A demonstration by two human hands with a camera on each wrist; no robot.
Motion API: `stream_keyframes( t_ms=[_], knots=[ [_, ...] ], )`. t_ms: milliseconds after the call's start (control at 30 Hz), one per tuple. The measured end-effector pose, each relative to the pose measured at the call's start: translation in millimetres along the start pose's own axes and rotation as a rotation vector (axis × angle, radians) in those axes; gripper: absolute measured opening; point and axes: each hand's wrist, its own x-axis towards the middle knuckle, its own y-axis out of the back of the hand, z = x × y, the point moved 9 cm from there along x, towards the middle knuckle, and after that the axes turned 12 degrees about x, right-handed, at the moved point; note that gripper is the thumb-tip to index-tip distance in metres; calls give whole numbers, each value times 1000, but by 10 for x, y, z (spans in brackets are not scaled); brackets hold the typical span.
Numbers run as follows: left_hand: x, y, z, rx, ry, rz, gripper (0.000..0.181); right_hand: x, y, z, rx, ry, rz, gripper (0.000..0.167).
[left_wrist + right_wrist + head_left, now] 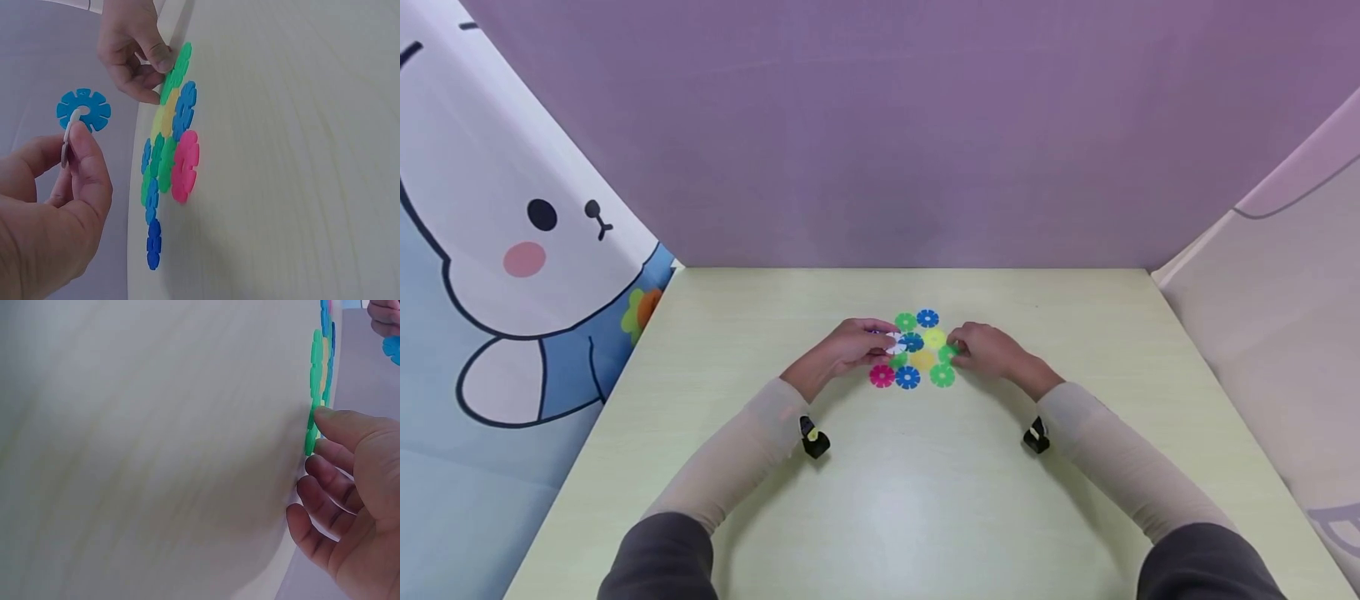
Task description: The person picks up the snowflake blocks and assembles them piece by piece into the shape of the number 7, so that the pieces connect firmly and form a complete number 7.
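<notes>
My left hand [857, 343] pinches a white slotted building disc [895, 342] between thumb and fingertips, held above the table. A blue disc [84, 109] is joined to the white one and sticks out past the fingertips. The right hand [988, 350] holds the edge of a green disc [948, 354] with thumb and forefinger; its other fingers curve loosely, as the right wrist view shows. Between the hands lie several flat discs, among them a pink disc [882, 377], a yellow disc [935, 337] and another green disc [942, 375].
The pale wooden table [895, 500] carries the discs near its far side. Behind it rises a purple cloth [910, 142]. A printed cartoon cloth [542, 300] hangs at the left, a pale cloth [1262, 333] at the right.
</notes>
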Motion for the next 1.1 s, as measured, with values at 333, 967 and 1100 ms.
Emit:
stream_keyframes(
  t_ms=[333, 967, 1100],
  knots=[
    [-5, 14, -19, -3, 6, 5, 31, 1, -11, 39, 36, -20, 8, 39],
    [22, 16, -63, -15, 24, 4, 31, -39, 69, 15, 82, -33, 46, 31],
    [8, 16, -55, -18, 24, -1, 32, -46, 96, 0, 73, 3, 64, 28]
  ],
)
